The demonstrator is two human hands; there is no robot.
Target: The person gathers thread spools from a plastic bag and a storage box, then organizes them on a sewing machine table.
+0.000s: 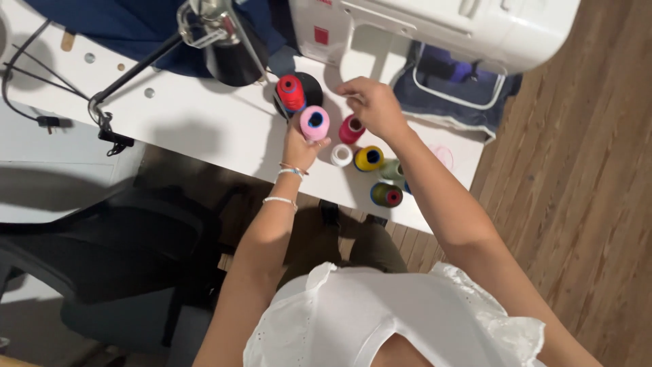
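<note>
While my left hand was clamped around the pink thread spool, holding it upright above the white table with its core facing the camera, my right hand hovered over the magenta spool, fingers curled loosely and closed on nothing. That spool stood on end just below my right fingertips, nearer that hand than the left. A red spool, white spool and yellow spool stood close by.
</note>
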